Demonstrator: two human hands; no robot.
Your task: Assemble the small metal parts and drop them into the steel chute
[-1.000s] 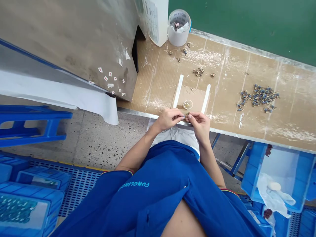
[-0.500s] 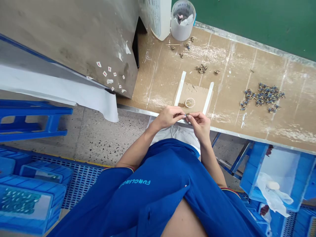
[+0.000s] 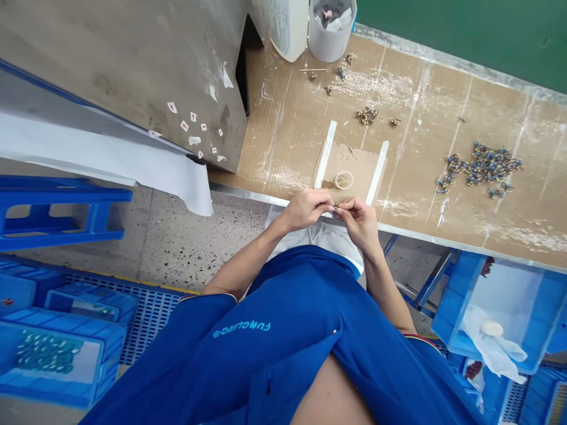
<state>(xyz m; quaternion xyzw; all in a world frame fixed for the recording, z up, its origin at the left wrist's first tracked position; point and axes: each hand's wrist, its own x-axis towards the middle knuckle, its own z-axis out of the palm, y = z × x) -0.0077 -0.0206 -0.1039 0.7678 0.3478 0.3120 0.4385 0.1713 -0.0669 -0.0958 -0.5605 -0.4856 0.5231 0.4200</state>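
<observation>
- Head view: a blue work shirt (image 3: pixel 283 336) filled the lower centre, with both forearms rising from it toward the bench's metal edge (image 3: pixel 248 190).
- The left hand (image 3: pixel 305 208) and right hand (image 3: pixel 359 223) met just above that edge, their fingertips closed in a tight pinch on a small brass-coloured fitting (image 3: pixel 337 206).
- The fitting sat between both hands, neither clearly nearer; it was too small for its long axis to be told.
- Just beyond lay a translucent ring (image 3: pixel 344 180) on a cardboard pad (image 3: pixel 354 162) between two white strips.
- Farther, at right, lay a heap of blue-and-brass fittings (image 3: pixel 481 168) on the scuffed cardboard bench top (image 3: pixel 420 100).
- At top centre stood a white plastic cup (image 3: pixel 330 50).
</observation>
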